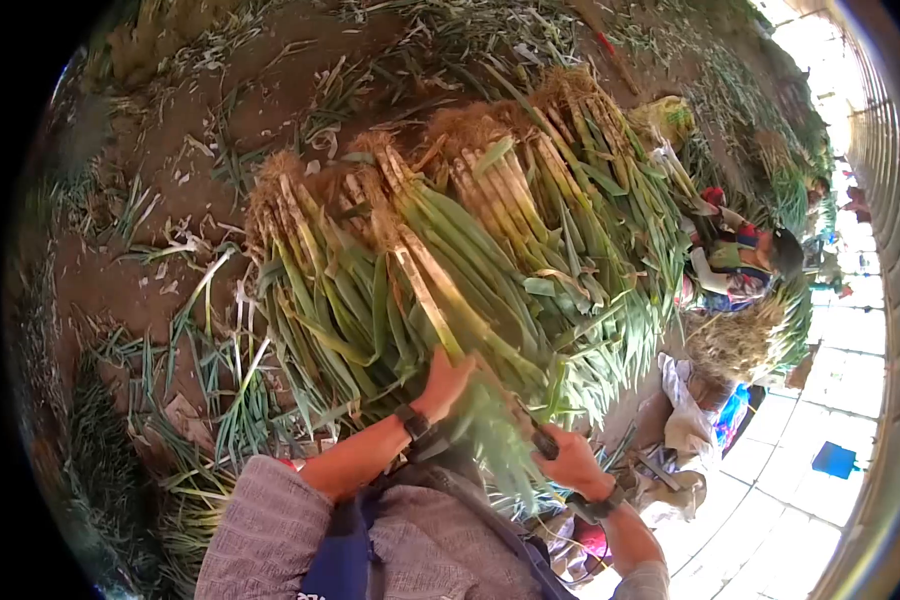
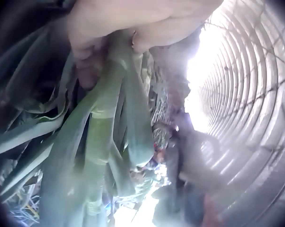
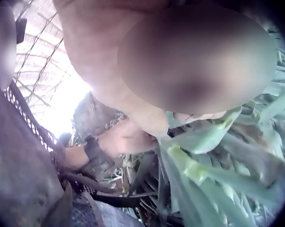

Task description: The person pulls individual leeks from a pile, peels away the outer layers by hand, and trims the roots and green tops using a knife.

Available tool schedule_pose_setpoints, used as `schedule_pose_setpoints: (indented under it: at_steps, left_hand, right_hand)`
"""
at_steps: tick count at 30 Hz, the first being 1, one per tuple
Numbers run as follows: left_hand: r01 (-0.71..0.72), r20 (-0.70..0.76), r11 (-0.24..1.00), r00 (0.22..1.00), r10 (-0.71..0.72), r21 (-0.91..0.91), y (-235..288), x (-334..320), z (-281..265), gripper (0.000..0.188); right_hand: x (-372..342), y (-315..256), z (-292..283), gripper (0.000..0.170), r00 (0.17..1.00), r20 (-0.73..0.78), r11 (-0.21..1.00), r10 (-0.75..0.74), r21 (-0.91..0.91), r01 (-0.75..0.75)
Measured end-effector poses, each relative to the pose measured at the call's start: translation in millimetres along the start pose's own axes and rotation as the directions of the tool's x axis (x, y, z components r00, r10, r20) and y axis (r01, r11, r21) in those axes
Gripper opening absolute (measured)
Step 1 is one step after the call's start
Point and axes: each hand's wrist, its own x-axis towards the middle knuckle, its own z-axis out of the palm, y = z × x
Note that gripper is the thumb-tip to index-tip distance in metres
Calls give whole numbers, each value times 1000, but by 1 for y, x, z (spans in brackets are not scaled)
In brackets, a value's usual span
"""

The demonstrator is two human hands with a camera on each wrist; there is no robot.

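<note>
My left hand [image 1: 442, 385] grips long green onion stalks [image 1: 432, 305], their pale lower ends and roots pointing away from me over the heap. Seen from the left wrist, its fingers [image 2: 156, 35] wrap the green stalks [image 2: 102, 137], whose leaves fan out below. My right hand [image 1: 575, 465] holds a dark-handled knife [image 1: 546, 443] to the right of the leaves. The blade is mostly lost behind blurred cut-looking leaf tops [image 1: 500, 440]. From the right wrist, that hand [image 3: 104, 61] is close over green leaves [image 3: 194, 170], with much of it blurred.
Bundles of green onions [image 1: 490, 180] lie side by side, roots away from me. Loose leaves [image 1: 240, 370] litter the soil at left. Another person [image 1: 740, 265] works at the right, near a root pile [image 1: 735, 345] and pale sacks [image 1: 685, 410].
</note>
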Motion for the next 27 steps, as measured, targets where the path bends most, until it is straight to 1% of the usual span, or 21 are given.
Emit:
schedule_pose_setpoints:
  at_steps: [1,2,3,4,5,6,7,8,9,10,12,14,15,16,18,19,20,22,23,25,27]
  left_hand:
    - [59,84,991,995,-49,-122,-9,7,-8,45]
    - [130,176,963,980,-89,-234,-19,10,-16,51]
    - [110,190,973,979,-71,-201,-12,6,-20,43]
    - [113,187,971,980,-74,-209,0,-1,-24,43]
    - [202,266,919,957,-113,-338,13,-6,-29,42]
    - [293,348,845,927,-137,-448,18,-8,-36,43]
    - [344,397,813,905,-154,-469,12,-4,-43,46]
    - [343,394,812,906,-154,-472,8,-2,-45,46]
    - [367,398,779,902,-166,-508,2,1,-47,46]
    - [391,403,743,898,-178,-543,-4,3,-50,46]
    - [393,410,739,896,-173,-547,-9,4,-53,42]
    - [309,330,791,933,-145,-528,-8,2,-51,37]
    - [278,328,798,939,-107,-534,-8,1,-52,32]
    - [281,331,796,937,-108,-536,-8,2,-54,32]
    - [296,348,806,930,-120,-514,-7,5,-56,31]
    - [314,352,798,926,-138,-514,-7,7,-56,31]
    - [310,349,796,928,-133,-520,-6,10,-54,31]
    - [258,259,846,954,-148,-466,-5,10,-52,33]
    - [263,264,846,953,-152,-464,-5,9,-50,33]
    - [263,220,882,957,-189,-390,3,9,-45,34]
    - [278,207,861,956,-206,-426,7,7,-40,30]
  right_hand:
    - [-1,-2,5,41,999,-16,997,-28,-71,27]
    - [-2,-4,8,41,1000,-11,997,-28,-73,27]
    - [-1,-6,8,41,1000,-23,994,-4,-110,2]
    - [0,-7,7,40,999,-35,989,17,-148,-22]
    - [2,-7,6,38,999,-35,985,-20,-171,14]
    - [3,-6,6,38,999,-33,985,-20,-172,14]
    - [5,-5,5,37,999,4,983,-40,-182,40]
    - [6,-5,3,36,997,42,979,-59,-192,66]
    - [10,-8,1,36,997,47,979,-61,-193,69]
    - [14,-12,-2,35,996,70,970,-47,-235,62]
    - [11,-20,-6,34,994,99,958,-37,-279,63]
    - [3,-31,-10,31,984,129,955,-127,-251,156]
    - [-3,-34,-8,30,981,114,949,-158,-258,183]
    - [-7,-29,-5,30,981,115,948,-154,-261,180]
    - [-11,-15,2,32,991,59,943,-123,-304,135]
    - [-13,-10,2,34,994,78,948,-79,-303,100]
    - [-14,-8,3,34,993,80,945,-83,-309,104]
    - [-19,-5,11,33,996,42,945,-82,-313,92]
    - [-18,-2,15,33,996,41,946,-76,-312,85]
    - [-11,-2,21,30,994,19,961,-105,-255,106]
    - [-3,-7,21,28,997,19,964,-70,-254,73]
